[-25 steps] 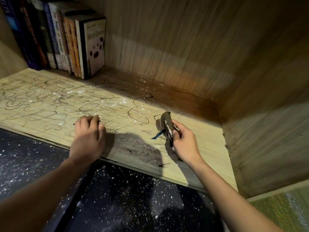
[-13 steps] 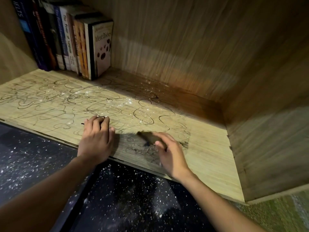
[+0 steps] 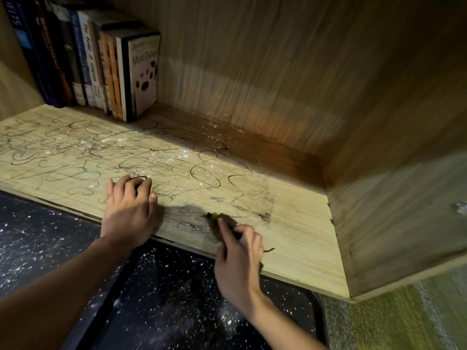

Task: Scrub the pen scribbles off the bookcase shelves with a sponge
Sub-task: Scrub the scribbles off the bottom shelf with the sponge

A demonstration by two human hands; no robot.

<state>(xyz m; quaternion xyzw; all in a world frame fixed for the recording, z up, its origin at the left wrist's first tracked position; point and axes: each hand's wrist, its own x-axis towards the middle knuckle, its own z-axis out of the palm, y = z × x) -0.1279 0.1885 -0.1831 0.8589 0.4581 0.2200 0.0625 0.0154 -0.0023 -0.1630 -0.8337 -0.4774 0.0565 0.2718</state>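
**Smear risk at the shelf's front edge**

My right hand [image 3: 238,258] has dragged the sponge [image 3: 219,222] back toward 6 o'clock, fingers pinched on it; my left hand [image 3: 129,210] rests flat, holding nothing. The grimy, soft sponge could smear ink across the smooth wood-grain shelf [image 3: 310,238], where looping scribbles [image 3: 75,157] remain at 10 o'clock.

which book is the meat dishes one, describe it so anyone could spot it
Look at the row of books standing at the back left of the shelf. The Meat Dishes book is the last one on the right end. It alone shows its pale front cover, with dark blobs; the others show only spines.
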